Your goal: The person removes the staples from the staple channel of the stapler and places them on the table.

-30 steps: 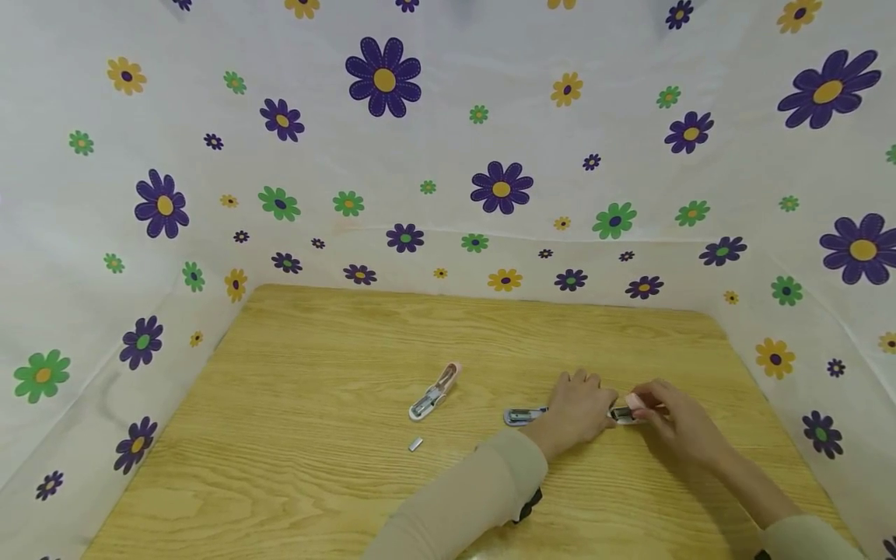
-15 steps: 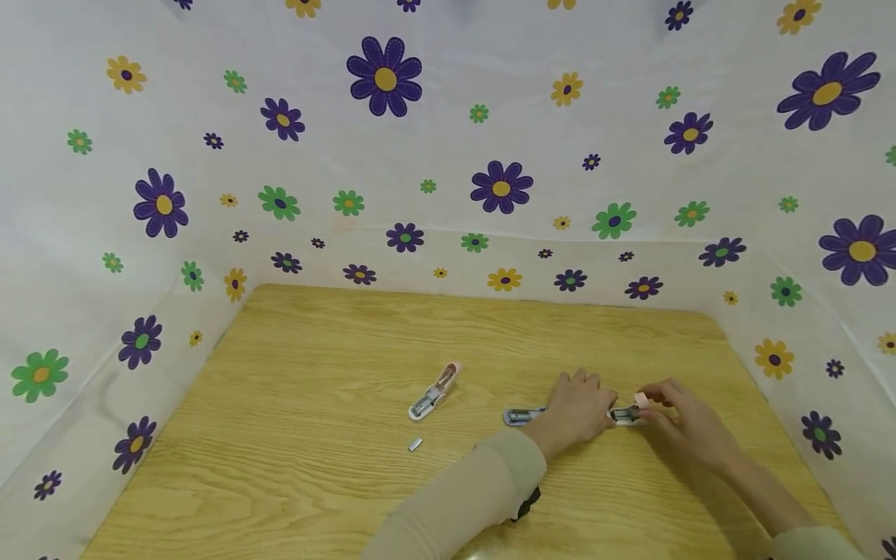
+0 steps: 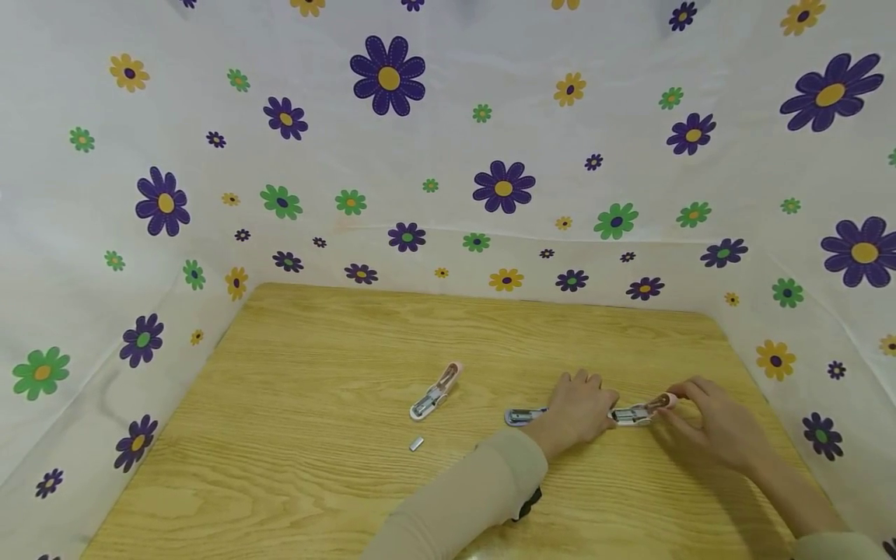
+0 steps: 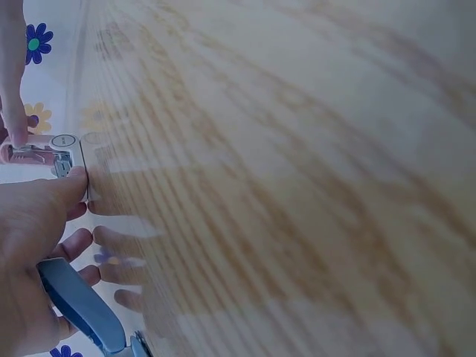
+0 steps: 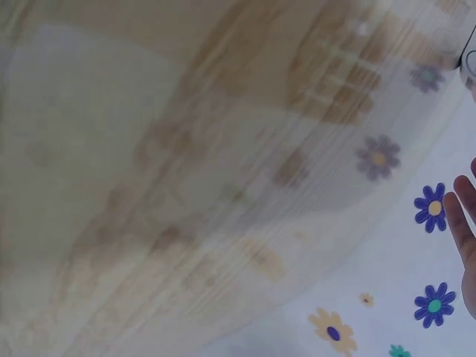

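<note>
A pink-and-white stapler (image 3: 633, 414) lies unfolded on the wooden table at the right, its metal staple channel showing. The left hand (image 3: 579, 408) grips its base end; in the left wrist view the thumb presses on the white base (image 4: 65, 143). With thumb and fingers, the right hand (image 3: 724, 432) pinches the raised pink top arm at the far end. Under the left hand and wrist lies a blue stapler (image 3: 525, 417), partly hidden, its blue arm (image 4: 83, 305) sticking up beside the palm. The right wrist view catches only a stapler's rounded end (image 5: 469, 63) and some fingers.
Another pink-and-white stapler (image 3: 434, 395) lies opened out left of the hands. A small silver strip of staples (image 3: 416, 443) sits just below it. A flower-printed white cloth (image 3: 434, 140) surrounds the table (image 3: 280, 435) at the back and sides.
The right hand has moved to the right, swinging the stapler's pink top arm back and away from its base. The left hand has stayed in place.
</note>
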Demonstrator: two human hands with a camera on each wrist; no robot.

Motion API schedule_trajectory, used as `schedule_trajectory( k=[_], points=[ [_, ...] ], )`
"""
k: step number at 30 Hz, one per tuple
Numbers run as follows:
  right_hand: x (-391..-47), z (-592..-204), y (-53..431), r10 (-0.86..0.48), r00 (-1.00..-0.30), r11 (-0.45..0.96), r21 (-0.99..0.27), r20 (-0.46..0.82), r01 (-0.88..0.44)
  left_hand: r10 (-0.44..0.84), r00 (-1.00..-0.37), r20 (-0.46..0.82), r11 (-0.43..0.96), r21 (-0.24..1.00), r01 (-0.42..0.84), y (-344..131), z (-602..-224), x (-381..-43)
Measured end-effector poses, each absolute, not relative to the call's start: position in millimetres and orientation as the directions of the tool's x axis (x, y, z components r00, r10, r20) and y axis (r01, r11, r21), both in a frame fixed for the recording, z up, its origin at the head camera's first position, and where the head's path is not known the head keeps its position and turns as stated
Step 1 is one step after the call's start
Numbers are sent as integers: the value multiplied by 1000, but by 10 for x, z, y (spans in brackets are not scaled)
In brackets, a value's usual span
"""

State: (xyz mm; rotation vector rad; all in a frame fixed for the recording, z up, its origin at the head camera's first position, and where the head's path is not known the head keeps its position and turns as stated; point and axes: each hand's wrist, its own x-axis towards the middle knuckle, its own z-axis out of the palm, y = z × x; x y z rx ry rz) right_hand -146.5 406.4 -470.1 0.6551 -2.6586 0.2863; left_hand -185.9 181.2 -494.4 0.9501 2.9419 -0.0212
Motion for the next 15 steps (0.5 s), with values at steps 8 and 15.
schedule_trajectory(
  k=[8, 15],
  points=[
    [-1428, -4682, 4134, -333, -885, 905, -153, 324, -397, 579, -813, -65, 814, 2, 580, 1825, -4959, -1863],
    [-1410, -4539, 4076, -334, -867, 885, -194, 371, -424, 583, -809, -68, 812, 12, 584, 1825, -4941, -1867]
  ],
)
